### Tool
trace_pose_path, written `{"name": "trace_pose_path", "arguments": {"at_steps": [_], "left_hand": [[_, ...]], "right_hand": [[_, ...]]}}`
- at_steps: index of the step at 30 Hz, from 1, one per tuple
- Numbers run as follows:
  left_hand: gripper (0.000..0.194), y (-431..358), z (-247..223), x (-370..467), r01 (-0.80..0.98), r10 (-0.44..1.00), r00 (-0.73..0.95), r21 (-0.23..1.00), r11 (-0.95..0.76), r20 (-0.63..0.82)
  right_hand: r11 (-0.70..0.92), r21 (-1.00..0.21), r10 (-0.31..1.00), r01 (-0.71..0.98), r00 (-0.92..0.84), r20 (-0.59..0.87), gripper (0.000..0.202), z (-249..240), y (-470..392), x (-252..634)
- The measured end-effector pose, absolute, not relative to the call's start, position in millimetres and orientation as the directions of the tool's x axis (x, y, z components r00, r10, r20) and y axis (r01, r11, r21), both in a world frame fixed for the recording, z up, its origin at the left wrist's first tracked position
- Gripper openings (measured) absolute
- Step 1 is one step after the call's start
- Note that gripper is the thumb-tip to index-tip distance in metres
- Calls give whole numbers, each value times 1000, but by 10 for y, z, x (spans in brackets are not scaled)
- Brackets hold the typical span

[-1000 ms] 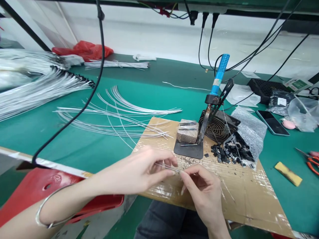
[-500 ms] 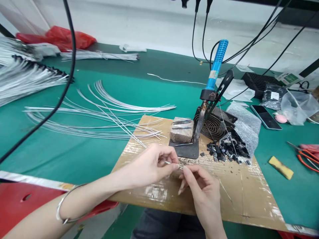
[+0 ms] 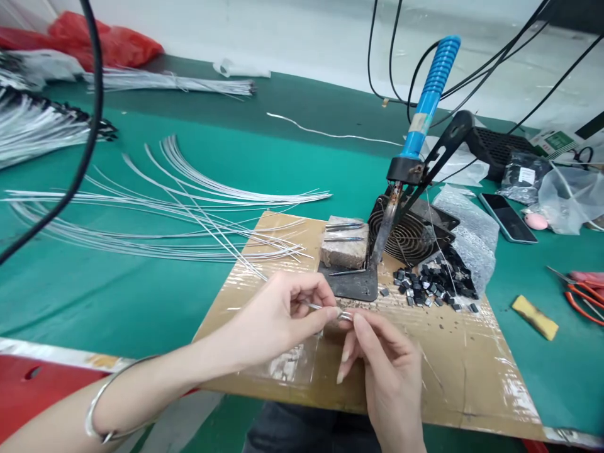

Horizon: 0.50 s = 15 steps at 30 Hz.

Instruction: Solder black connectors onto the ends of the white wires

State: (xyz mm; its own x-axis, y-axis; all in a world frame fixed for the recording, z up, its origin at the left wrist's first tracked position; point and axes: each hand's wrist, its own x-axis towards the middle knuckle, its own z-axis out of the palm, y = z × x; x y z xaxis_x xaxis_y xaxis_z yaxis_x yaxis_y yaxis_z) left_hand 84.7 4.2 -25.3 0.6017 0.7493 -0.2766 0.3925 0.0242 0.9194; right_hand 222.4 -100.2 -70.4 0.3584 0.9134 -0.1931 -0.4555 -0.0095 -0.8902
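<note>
My left hand [image 3: 292,308] pinches a thin white wire [image 3: 313,306] between thumb and fingers. Right beside it, my right hand [image 3: 387,355] has thumb and forefinger closed on the wire's shiny tip [image 3: 346,316]. Whether a separate small part sits at that tip is too small to tell. Both hands are above the front of a brown cardboard sheet [image 3: 340,390]. Behind them a blue-handled soldering iron [image 3: 427,94] is held in a black stand, its tip pointing down beside a worn block [image 3: 344,253] with metal rods on it.
Small black pieces [image 3: 425,290] lie piled right of the iron, before a round fan grille [image 3: 401,236]. Loose white wires [image 3: 170,245] spread to the left. A yellow sponge [image 3: 534,317], orange-handled pliers [image 3: 585,299] and a phone [image 3: 507,217] are on the right.
The view has shifted slightly closer to the bench. Both hands stay together at the wire, and more of its shiny tip shows between the fingers.
</note>
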Motion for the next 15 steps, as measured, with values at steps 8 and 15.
{"name": "trace_pose_path", "arguments": {"at_steps": [8,15], "left_hand": [[29,-20,-211,864,430,755,579,902,40,-309],[29,-41,-229,856,421,763,583,907,12,-280]], "right_hand": [[63,-842,917,-536,364,-163,16,-707,-936,2200],[26,-829,928,-559,322,-188,17,-683,-944,2211]]}}
